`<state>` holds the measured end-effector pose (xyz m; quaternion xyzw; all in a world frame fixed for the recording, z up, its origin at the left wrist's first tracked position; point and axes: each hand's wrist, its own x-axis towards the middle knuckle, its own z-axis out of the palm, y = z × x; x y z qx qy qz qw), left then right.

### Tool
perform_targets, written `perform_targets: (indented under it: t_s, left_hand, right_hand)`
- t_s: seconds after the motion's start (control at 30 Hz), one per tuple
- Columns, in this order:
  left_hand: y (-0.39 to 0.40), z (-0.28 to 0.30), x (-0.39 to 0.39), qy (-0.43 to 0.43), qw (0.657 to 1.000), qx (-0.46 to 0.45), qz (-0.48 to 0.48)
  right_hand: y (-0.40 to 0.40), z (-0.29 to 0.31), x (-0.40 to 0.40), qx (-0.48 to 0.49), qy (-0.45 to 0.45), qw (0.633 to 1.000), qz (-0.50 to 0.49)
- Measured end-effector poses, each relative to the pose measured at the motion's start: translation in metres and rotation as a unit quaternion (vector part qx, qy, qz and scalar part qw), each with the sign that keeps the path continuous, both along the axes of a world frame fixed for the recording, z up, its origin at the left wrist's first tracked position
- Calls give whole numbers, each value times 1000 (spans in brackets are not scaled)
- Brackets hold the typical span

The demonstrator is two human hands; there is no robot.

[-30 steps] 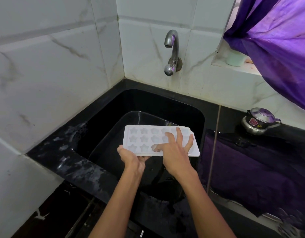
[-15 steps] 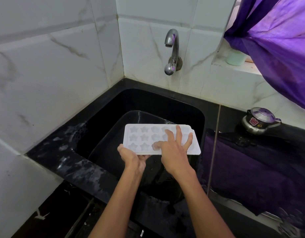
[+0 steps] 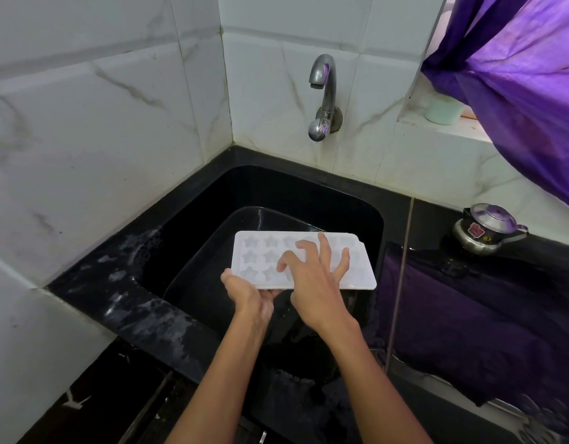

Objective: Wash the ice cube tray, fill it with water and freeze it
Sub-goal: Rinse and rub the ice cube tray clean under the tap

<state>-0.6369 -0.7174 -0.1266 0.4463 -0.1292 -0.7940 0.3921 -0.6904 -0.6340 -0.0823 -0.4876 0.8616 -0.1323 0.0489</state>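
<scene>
A white ice cube tray with star-shaped cells is held level over the black sink. My left hand grips its near left corner from below, thumb on the rim. My right hand lies on top of the tray with fingers spread, fingertips pressing into the cells. The metal tap on the back wall is above the sink; no water runs from it.
White marble-look tiles line the left and back walls. A wet black counter borders the sink on the left. A dark purple cloth covers the counter on the right, with a small steel pot behind it. A purple curtain hangs top right.
My right hand's fingers have shifted slightly across the tray's cells, spreading wider. The tray and my left hand stay almost in place.
</scene>
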Motion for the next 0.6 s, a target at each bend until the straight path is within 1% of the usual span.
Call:
perform_targets:
  t_s: [0.1, 0.23, 0.6]
  left_hand:
    - [4, 2, -2, -2, 1000, 0, -3]
    - [6, 4, -5, 0, 1000, 3, -4]
    - [5, 5, -2, 27, 1000, 0, -6]
  right_hand:
    - [-3, 3, 5, 18, 8, 999, 32]
    - [-7, 3, 7, 54, 16, 998, 41]
    - [-10, 5, 7, 65, 25, 997, 42]
